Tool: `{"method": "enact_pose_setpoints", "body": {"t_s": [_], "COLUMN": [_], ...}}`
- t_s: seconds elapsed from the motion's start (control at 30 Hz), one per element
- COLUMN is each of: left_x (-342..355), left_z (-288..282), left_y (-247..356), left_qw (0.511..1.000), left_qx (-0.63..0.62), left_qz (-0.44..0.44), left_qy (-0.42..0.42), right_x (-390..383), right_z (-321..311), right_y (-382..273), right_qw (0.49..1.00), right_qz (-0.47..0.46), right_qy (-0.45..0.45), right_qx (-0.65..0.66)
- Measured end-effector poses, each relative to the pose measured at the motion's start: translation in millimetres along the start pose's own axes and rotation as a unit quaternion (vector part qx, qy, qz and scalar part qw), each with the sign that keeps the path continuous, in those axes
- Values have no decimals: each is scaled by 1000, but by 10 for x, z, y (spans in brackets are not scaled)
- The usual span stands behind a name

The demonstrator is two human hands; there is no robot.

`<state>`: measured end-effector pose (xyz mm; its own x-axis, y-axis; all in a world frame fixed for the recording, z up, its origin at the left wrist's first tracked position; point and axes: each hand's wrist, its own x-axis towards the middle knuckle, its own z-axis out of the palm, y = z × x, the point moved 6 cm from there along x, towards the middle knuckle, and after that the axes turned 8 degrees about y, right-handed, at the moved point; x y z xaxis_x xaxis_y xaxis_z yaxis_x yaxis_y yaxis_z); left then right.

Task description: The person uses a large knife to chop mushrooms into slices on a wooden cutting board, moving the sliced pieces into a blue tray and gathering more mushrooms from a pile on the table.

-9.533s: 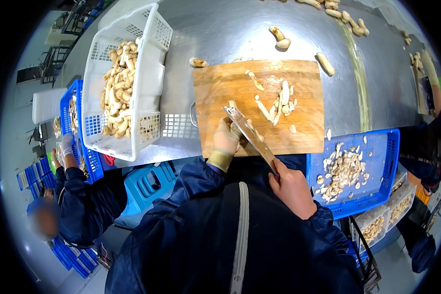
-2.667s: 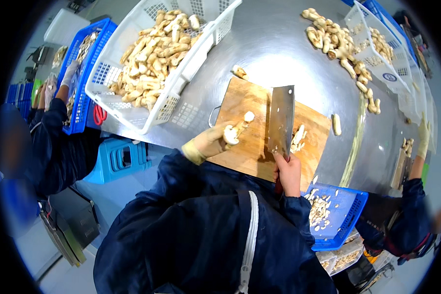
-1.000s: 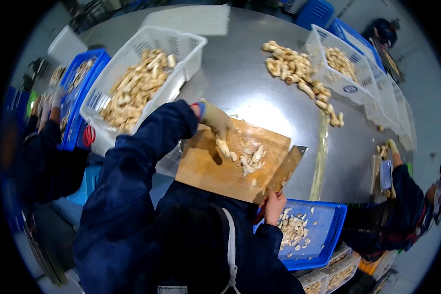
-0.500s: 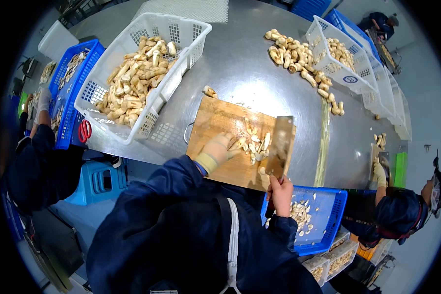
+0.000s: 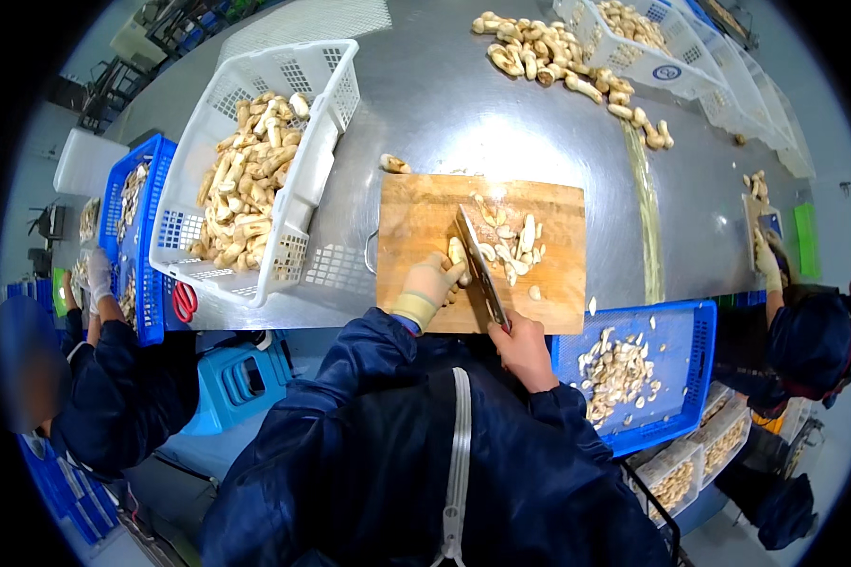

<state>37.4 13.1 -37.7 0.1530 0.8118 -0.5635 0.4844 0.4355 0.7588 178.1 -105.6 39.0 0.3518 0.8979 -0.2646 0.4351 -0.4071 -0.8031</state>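
My left hand [image 5: 429,282], in a pale glove, is closed on a thick-stemmed mushroom [image 5: 458,257] at the left of the wooden cutting board [image 5: 562,307]. Bare, my right hand [image 5: 526,353] grips the handle of a cleaver [image 5: 482,269] at the board's front edge. The blade stands nearly edge-on just right of the held mushroom; whether it touches cannot be made out. Cut mushroom slices [image 5: 522,251] lie scattered on the board to the right of the blade. A whole mushroom [image 5: 394,164] rests on the metal table by the board's far left corner.
A white crate [image 5: 293,236] of mushrooms stands at left, with red-handled scissors [image 5: 185,301] near it. Below the board's right side sits a blue tray [image 5: 701,364] holding slices. More mushrooms [image 5: 539,47] lie far right beside another white crate [image 5: 633,61]. Co-workers stand at both sides.
The cleaver has moved left from the board's right side to beside the held mushroom, its blade turned from flat-facing to nearly edge-on. The whole view has also rotated a little.
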Motion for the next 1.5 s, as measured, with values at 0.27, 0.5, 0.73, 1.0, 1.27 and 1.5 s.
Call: {"method": "enact_pose_setpoints", "body": {"t_s": [0.27, 0.5, 0.73, 1.0, 1.27, 1.5], "left_x": [54, -23, 32, 50, 111, -51], "left_z": [-48, -110, -35, -38, -21, -152], "left_y": [-78, 86, -38, 1, -130, 356], "left_qw": [996, 993, 998, 999, 997, 974], "left_qx": [-84, 71, -54, -37, -44, 161], "left_qz": [19, 50, -35, -17, -41, 116], "left_qy": [22, 78, 26, -2, -46, 111], "right_x": [-255, -365, -318, -251, 416, 365], "right_z": [-38, -59, -62, -72, 71, -169], "right_y": [-303, -301, -308, -306, -17, 333], "right_qw": [988, 993, 995, 995, 999, 975], "right_qz": [-102, -42, -25, -21, 1, 155], "right_qy": [21, -8, -21, -33, -49, 46], "right_qx": [-113, -113, -92, -90, -2, 155]}}
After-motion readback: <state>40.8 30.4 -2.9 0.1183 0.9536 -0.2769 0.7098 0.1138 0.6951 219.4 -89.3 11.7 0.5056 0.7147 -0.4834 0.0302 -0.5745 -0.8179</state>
